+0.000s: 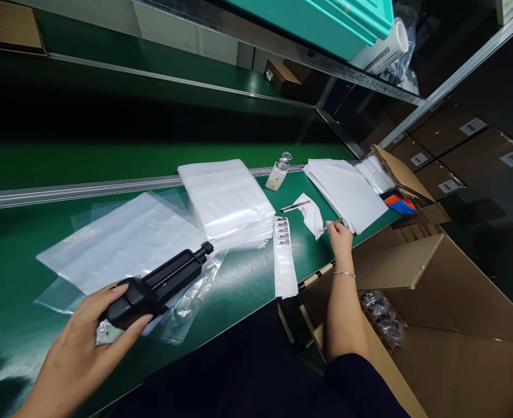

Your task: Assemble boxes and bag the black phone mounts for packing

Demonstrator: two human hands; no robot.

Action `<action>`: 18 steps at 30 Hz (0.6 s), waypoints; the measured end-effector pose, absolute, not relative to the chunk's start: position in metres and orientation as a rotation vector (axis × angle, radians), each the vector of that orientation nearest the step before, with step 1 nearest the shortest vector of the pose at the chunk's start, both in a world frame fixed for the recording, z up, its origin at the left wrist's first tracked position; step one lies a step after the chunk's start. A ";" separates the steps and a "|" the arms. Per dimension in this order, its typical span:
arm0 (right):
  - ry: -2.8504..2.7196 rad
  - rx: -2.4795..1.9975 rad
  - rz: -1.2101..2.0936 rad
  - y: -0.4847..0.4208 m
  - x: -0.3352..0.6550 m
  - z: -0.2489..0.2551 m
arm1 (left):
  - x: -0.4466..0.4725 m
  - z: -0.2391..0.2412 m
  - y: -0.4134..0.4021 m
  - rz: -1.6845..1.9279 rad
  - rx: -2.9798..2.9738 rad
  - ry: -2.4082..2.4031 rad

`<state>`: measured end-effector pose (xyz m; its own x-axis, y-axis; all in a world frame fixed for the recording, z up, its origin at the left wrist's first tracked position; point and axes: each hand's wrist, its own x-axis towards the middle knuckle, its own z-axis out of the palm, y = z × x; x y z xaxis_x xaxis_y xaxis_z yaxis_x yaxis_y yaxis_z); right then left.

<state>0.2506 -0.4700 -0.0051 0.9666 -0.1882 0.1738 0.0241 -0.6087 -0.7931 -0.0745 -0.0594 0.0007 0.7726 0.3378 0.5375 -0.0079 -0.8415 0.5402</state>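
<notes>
My left hand (86, 342) grips the thick end of a long black plastic part (158, 284), holding it just above a clear plastic bag (182, 302) on the green bench. My right hand (339, 238) reaches out to the right, its fingers pinched on the corner of a crumpled white cloth (313, 216); a thin bracelet sits on that wrist. Just left of that hand lies a white strip of barcode labels (284, 255). Beyond the cloth rests a slim metal tool (295, 206).
A stack of clear bags (224, 197) and loose bags (121, 238) lie on the green bench (21, 244). A small glass bottle (278, 173) stands at the rail. White sheets (347, 191) lie at right. Open cardboard boxes (434, 290) stand below right.
</notes>
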 end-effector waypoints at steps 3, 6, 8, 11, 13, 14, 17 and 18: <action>0.165 -2.213 -0.373 -0.474 0.251 -0.010 | -0.074 0.002 -0.061 0.827 2.404 0.299; 0.233 -2.151 -0.464 -0.478 0.258 -0.014 | -0.074 0.002 -0.063 0.793 2.375 0.372; 0.261 -2.104 -0.482 -0.478 0.265 -0.018 | -0.074 0.002 -0.064 0.777 2.369 0.391; 0.271 -2.031 -0.453 -0.476 0.272 -0.028 | -0.075 0.003 -0.065 0.761 2.382 0.378; 0.276 -1.946 -0.434 -0.474 0.274 -0.034 | -0.075 0.004 -0.065 0.767 2.393 0.361; 0.284 -1.887 -0.432 -0.473 0.275 -0.036 | -0.076 0.004 -0.065 0.773 2.398 0.353; 0.323 -1.677 -0.427 -0.471 0.273 -0.035 | -0.077 0.003 -0.064 0.759 2.408 0.353; 0.330 -1.606 -0.415 -0.472 0.271 -0.032 | -0.077 0.002 -0.063 0.747 2.407 0.361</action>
